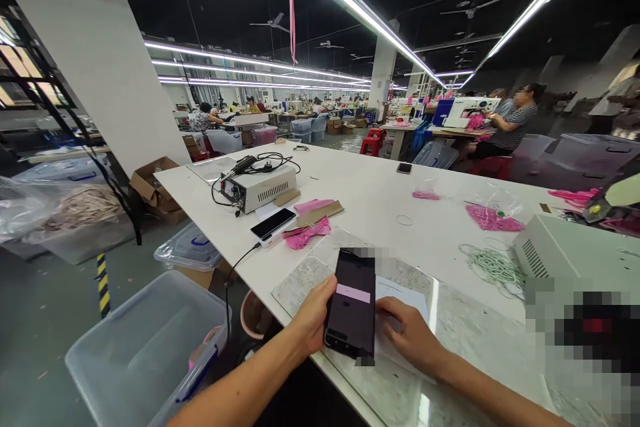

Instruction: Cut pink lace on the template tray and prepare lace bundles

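Your left hand (313, 317) holds the black rectangular smartphone (351, 303) upright at 6 o'clock of the white table (380, 193), while your right hand (407, 333) rests flat on the white paper sheet (400, 293), nothing else yet handled.

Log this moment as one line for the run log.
left hand: holds black smartphone | right hand: flat on white paper sheet | surface: white worktable | nearby: second phone, pink fabric pieces

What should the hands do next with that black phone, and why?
Probably the right hand should tap the pale pink bar on the screen of the black smartphone. The left hand holds the phone up above the white sheet of paper, while the right rests on that paper, free.
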`<control>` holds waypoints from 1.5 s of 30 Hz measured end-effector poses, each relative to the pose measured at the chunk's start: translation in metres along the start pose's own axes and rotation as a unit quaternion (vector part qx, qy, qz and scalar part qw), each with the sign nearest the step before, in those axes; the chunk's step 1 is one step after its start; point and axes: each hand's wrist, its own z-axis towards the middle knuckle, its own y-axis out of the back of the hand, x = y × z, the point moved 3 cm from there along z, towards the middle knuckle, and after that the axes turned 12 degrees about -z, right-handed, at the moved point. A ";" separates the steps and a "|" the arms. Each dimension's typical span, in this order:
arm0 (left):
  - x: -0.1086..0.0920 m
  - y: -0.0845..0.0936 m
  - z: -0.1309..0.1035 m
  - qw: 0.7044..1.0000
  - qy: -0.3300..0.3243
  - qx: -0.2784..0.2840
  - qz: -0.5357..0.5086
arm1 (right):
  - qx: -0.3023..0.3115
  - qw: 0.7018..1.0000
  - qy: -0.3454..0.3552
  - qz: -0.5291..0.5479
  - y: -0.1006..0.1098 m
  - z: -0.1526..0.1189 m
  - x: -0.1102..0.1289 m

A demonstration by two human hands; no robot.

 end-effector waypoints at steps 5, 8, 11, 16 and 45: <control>0.015 0.004 0.031 1.000 -0.001 0.017 -0.010 | -0.004 0.980 -0.090 0.175 0.006 0.006 -0.012; 0.021 0.010 0.039 0.999 0.009 0.027 -0.029 | 0.001 0.966 -0.138 0.220 0.012 0.009 -0.016; 0.024 0.013 0.041 0.998 0.012 0.040 -0.042 | 0.006 0.939 -0.215 0.269 0.017 0.011 -0.016; 0.026 0.014 0.042 0.998 0.013 0.042 -0.040 | 0.114 0.920 -0.250 0.279 0.012 0.011 0.004; 0.022 0.016 0.038 0.999 0.001 0.046 -0.014 | 0.120 0.935 -0.202 0.266 -0.001 0.016 0.022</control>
